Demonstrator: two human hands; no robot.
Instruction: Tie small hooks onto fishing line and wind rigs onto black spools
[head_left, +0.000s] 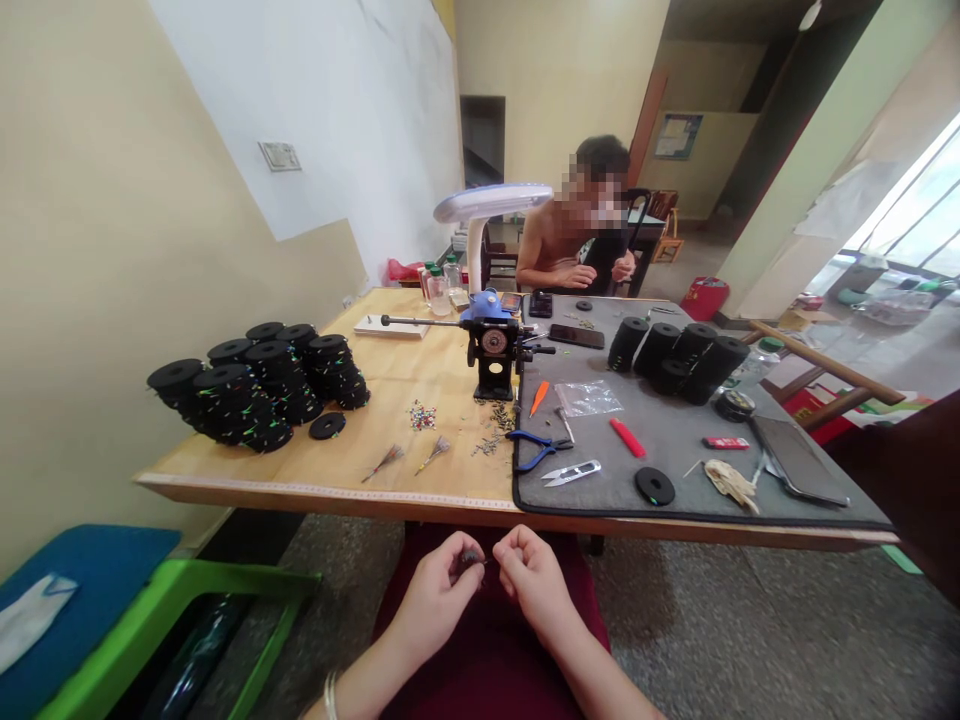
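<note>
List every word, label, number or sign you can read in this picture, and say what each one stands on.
No text here is legible.
Wall plaque: markings too small to read.
Poster on the far wall: blurred.
Round dial on the blue winding machine: figures too small.
Small red packet on the grey mat: print unreadable.

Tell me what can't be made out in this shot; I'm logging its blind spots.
Head view:
- Small dark item pinched between left hand and right hand: too small, fingers cover it.
- Co-worker's hands: too distant to tell what they hold.
- Beads on the table: too tiny.
- Dark shape: cut by right edge.
</note>
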